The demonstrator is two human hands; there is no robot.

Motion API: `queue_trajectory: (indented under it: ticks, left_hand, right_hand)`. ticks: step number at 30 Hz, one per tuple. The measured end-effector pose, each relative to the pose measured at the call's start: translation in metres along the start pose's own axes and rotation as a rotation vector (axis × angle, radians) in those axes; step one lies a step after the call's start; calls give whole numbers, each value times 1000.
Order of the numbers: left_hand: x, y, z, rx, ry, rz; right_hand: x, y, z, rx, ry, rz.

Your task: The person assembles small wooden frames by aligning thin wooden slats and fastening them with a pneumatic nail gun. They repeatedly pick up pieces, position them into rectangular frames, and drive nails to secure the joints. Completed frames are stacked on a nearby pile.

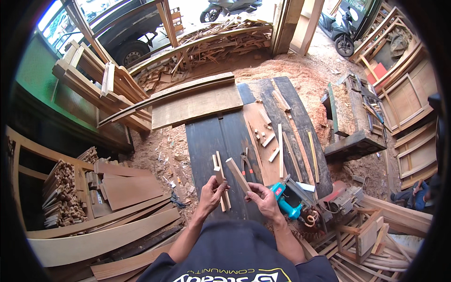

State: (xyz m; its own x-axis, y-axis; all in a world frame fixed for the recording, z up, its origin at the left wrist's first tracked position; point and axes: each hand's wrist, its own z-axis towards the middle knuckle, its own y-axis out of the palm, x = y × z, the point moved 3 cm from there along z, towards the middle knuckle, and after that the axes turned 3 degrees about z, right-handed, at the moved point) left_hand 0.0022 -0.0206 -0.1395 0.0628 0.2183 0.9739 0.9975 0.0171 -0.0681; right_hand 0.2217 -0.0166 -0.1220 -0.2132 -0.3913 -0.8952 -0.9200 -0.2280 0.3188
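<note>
My left hand grips a couple of short, thin wooden sticks held upright. My right hand holds a thicker light wooden block, tilted up and to the left toward the sticks. Both hands are over the near end of a dark plank worktop. Just beyond the block lies a pair of pliers with red handles.
A teal power tool sits right of my right hand. Thin wood strips lie on a brown board. Sawdust covers the floor. Planks and curved boards are stacked left, frames at right, scooters at the far back.
</note>
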Motion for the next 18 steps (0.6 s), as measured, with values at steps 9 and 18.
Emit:
queue_trajectory:
  ticks: [9, 18]
  left_hand:
    - [2, -13, -97, 49, 389, -27]
    - [-13, -16, -133, 32, 329, -232]
  right_hand:
    - [-30, 34, -81, 154, -279, -459]
    - [3, 48, -138, 67, -57, -62]
